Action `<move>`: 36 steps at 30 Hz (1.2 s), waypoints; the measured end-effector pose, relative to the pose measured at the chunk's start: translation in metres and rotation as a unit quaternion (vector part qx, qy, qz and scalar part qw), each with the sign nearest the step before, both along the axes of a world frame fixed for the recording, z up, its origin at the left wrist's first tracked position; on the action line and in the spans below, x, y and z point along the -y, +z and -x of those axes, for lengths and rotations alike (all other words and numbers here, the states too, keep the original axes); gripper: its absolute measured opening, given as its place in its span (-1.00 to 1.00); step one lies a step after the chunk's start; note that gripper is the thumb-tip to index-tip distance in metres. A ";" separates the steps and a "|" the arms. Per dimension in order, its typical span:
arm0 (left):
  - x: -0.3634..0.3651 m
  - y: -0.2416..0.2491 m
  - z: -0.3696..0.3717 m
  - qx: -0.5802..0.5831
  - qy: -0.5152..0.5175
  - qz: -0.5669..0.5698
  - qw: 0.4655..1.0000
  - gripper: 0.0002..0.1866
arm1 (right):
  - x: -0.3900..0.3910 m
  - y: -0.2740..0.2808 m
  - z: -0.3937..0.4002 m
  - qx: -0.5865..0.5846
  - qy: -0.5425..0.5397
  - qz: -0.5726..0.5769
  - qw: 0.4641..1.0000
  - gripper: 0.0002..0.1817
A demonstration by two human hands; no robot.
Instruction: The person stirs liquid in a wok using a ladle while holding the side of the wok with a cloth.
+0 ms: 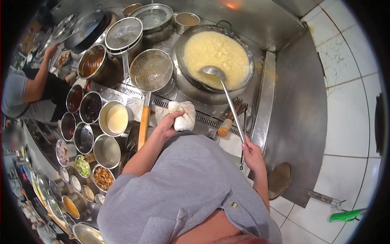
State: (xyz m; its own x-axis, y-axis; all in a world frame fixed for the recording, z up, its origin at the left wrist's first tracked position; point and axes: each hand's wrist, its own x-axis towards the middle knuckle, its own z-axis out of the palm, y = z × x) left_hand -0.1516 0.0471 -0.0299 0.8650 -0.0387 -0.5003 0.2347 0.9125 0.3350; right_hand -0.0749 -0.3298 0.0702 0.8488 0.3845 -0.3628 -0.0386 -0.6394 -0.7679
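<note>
My right hand [252, 153] is wrapped round the long metal handle of a ladle [232, 103]. The ladle's bowl rests partly sunk at the near edge of a pale yellow, lumpy liquid [215, 53]. This liquid fills much of a large wok [181, 71] on the stove. In front of the stove, my left hand [167, 124] grips a bunched white cloth [185, 116]. Close by on its left lies a round strainer [151, 70] with a wooden handle, set over a pot. A bamboo wok brush [225, 127] lies between the two hands, near the ladle handle.
Several metal pots of sauces [116, 118] and chopped ingredients [103, 177] crowd the left side. Another strainer [124, 33] sits over a pot at the back. A person [34, 87] works at another wok farther left. A steel panel [298, 114] and tiled wall [345, 122] bound the right.
</note>
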 end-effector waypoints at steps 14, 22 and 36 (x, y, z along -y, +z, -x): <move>-0.021 0.011 0.032 -0.006 0.094 -0.005 0.996 -0.57 | -0.074 -0.037 -0.072 -0.013 -0.010 0.016 1.000 -0.48; -0.023 -0.001 0.039 -0.008 0.107 -0.004 0.994 -0.56 | -0.100 -0.067 -0.117 0.101 0.020 0.059 0.993 -0.49; -0.016 0.002 0.041 0.007 0.103 0.005 0.995 -0.54 | -0.154 -0.040 -0.147 0.263 0.027 0.097 0.959 -0.53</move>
State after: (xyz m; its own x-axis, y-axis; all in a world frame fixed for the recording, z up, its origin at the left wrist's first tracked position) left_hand -0.1927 0.0633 -0.0278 0.8623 0.1357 -0.4879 0.0366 0.9442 0.3273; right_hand 0.0719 -0.1754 0.0299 0.9149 0.4015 0.0415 0.3591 -0.7628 -0.5377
